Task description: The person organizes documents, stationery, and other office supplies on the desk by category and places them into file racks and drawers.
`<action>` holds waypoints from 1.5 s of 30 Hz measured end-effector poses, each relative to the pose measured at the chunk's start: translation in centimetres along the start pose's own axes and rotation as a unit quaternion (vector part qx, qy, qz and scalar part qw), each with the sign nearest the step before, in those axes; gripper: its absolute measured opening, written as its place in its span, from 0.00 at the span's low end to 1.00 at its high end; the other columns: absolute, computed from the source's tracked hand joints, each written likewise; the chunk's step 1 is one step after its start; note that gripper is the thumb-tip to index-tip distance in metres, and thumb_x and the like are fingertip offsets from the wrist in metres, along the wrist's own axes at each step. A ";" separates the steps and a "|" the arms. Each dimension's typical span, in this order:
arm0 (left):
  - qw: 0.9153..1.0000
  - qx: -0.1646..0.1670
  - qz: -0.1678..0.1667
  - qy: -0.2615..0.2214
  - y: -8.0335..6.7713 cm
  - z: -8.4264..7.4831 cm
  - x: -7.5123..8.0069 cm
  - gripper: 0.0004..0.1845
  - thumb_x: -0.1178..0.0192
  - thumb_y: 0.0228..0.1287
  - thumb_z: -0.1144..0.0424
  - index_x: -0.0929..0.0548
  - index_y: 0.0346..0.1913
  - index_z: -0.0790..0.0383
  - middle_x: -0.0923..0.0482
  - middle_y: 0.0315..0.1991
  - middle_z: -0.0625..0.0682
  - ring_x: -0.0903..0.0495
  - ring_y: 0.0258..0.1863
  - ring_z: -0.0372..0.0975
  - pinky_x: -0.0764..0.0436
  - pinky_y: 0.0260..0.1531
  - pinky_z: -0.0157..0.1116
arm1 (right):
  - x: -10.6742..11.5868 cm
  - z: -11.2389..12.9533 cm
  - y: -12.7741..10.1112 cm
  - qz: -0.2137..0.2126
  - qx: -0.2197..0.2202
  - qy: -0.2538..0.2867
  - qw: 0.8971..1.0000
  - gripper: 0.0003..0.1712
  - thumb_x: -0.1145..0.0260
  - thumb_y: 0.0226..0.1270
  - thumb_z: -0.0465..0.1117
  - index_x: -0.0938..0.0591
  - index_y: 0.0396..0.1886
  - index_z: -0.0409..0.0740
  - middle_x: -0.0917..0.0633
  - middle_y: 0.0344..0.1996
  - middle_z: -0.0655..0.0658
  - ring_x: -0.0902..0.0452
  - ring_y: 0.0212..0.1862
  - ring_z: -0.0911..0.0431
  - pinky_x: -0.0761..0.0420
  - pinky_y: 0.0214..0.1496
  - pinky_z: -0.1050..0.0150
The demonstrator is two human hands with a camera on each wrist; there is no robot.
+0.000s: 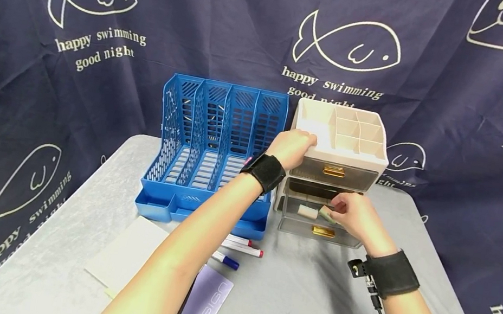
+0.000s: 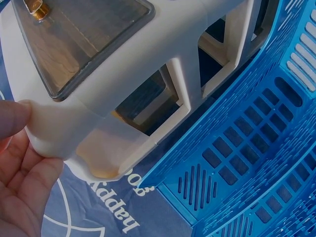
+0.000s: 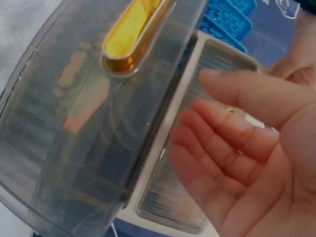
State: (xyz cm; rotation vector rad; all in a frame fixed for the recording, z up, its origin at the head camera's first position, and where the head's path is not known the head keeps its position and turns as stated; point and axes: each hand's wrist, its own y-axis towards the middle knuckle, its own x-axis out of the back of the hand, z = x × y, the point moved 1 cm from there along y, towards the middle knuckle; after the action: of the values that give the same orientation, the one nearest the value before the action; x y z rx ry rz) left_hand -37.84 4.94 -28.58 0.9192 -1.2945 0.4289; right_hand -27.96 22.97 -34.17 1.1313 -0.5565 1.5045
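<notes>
Head view shows a grey table (image 1: 306,308) set before a dark blue cloth printed with fish, and on it a cream drawer organiser (image 1: 334,173) standing just to the right of a blue file rack (image 1: 212,153), the two nearly touching. The left hand (image 1: 291,147) rests on the organiser's top left front corner, fingers curled over the edge; in the left wrist view the thumb and fingers (image 2: 19,163) wrap the cream rim from below, so the hand grips the organiser itself. The middle drawer (image 1: 321,215) is pulled out toward the person, while the top drawer above it, with a gold handle, sits closed. The right hand (image 1: 356,215) hovers over the open drawer with its fingertips at a small pale green eraser-like block (image 1: 326,214); a second, cream-coloured block (image 1: 308,211) lies just beside it in the same drawer. Whether the fingers pinch the green block or only touch it I cannot tell; the right wrist view shows the fingers (image 3: 232,143) loosely extended over the drawer with nothing seen in the palm. Both wrists wear black straps. On the table in front of the rack lie three markers (image 1: 239,248), a white sheet (image 1: 127,252) and a purple booklet (image 1: 205,306), partly hidden by the left forearm.
</notes>
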 end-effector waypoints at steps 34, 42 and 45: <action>1.000 -0.003 -0.006 0.010 0.0 0.0 0.0 0.19 0.42 0.60 0.71 0.20 0.53 0.54 0.18 0.49 0.49 0.21 0.49 0.41 0.21 0.47 0.36 | -3.5 1.7 -4.9 -0.056 0.136 -0.084 0.986 0.11 0.28 0.46 0.26 0.16 0.33 0.36 0.17 0.47 0.34 0.20 0.49 0.43 0.19 0.45 0.54; 1.000 -0.001 -0.007 0.008 -0.1 0.0 0.0 0.18 0.43 0.61 0.71 0.19 0.53 0.54 0.18 0.49 0.49 0.20 0.49 0.41 0.21 0.46 0.37 | -5.2 1.6 -5.6 -0.143 0.173 -0.124 0.967 0.14 0.30 0.43 0.23 0.18 0.32 0.39 0.18 0.34 0.43 0.19 0.44 0.46 0.18 0.36 0.58; 1.000 0.000 -0.007 0.007 -0.1 -0.1 0.0 0.18 0.43 0.61 0.71 0.20 0.53 0.54 0.18 0.49 0.49 0.20 0.49 0.41 0.21 0.46 0.37 | -5.8 1.4 -5.8 -0.169 0.177 -0.131 0.961 0.13 0.33 0.45 0.23 0.18 0.32 0.38 0.20 0.30 0.45 0.21 0.38 0.50 0.20 0.32 0.59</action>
State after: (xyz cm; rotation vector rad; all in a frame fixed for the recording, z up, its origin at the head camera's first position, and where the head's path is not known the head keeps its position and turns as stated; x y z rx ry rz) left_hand -37.68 4.94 -28.61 0.9241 -1.2744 0.4237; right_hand -22.52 20.55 -39.94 1.6317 -0.2532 1.1893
